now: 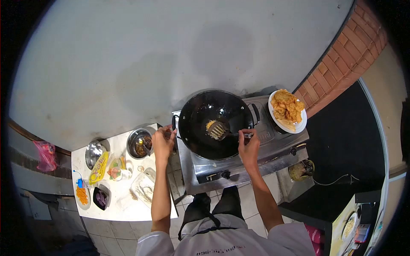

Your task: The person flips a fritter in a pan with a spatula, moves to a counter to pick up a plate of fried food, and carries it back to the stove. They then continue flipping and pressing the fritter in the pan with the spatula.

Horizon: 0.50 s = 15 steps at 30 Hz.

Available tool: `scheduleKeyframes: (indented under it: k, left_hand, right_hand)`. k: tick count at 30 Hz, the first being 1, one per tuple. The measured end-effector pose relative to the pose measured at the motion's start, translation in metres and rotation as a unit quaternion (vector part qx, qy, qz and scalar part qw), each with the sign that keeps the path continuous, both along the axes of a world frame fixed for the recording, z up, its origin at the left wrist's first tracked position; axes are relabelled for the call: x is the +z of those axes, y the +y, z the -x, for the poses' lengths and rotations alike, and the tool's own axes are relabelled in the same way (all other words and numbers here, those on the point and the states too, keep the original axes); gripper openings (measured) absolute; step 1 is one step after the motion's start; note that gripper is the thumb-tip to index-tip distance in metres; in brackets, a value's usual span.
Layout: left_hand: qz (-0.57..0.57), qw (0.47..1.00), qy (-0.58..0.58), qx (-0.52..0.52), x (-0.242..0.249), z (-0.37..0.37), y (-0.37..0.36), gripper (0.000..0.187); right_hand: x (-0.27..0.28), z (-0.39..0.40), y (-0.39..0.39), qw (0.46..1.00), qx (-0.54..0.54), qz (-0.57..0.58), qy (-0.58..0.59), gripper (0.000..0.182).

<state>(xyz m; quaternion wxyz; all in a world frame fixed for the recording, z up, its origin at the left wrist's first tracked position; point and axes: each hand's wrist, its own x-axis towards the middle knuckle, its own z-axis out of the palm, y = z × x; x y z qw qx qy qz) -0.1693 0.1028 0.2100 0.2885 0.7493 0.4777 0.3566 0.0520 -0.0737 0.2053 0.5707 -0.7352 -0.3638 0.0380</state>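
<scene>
A black wok point(198, 143) sits on the steel gas stove point(252, 166) in front of me. My left hand point(164, 138) is closed at the wok's left handle point(174, 121), its fingertips pinching it. In my right hand point(249, 145) is the handle of a slotted spatula point(218, 131), whose head lies inside the wok. A small clump of golden-brown food point(210, 124) shows at the spatula's edge. The wok's inside looks shiny, with a few small crumbs.
Right of the wok, a white plate point(302, 123) holds fried pieces point(287, 106). On the white table point(124, 211) at left are metal bowls point(95, 154), a yellow packet point(99, 168), a dark dish point(101, 197) and a plastic tray point(144, 186). A grey wall point(141, 55) rises behind.
</scene>
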Motion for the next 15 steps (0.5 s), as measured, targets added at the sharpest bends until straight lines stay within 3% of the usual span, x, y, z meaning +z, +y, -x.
scheduleKeyframes:
  k: [5, 8, 15]
  left_hand:
    - [0.020, 0.999, -0.006, 0.039, 0.007, -0.009, -0.013, 0.027]
    - [-0.050, 0.996, 0.022, 0.065, 0.002, -0.011, -0.014, 0.027]
    - [-0.009, 0.991, -0.002, 0.130, 0.008, -0.022, -0.018, 0.019]
  right_hand:
    - [-0.005, -0.009, 0.000, 0.999, 0.031, 0.001, 0.015, 0.015]
    - [0.000, -0.015, 0.003, 0.999, 0.038, 0.010, 0.001, 0.013]
    - [-0.006, -0.035, 0.014, 0.997, 0.077, 0.001, -0.024, 0.014]
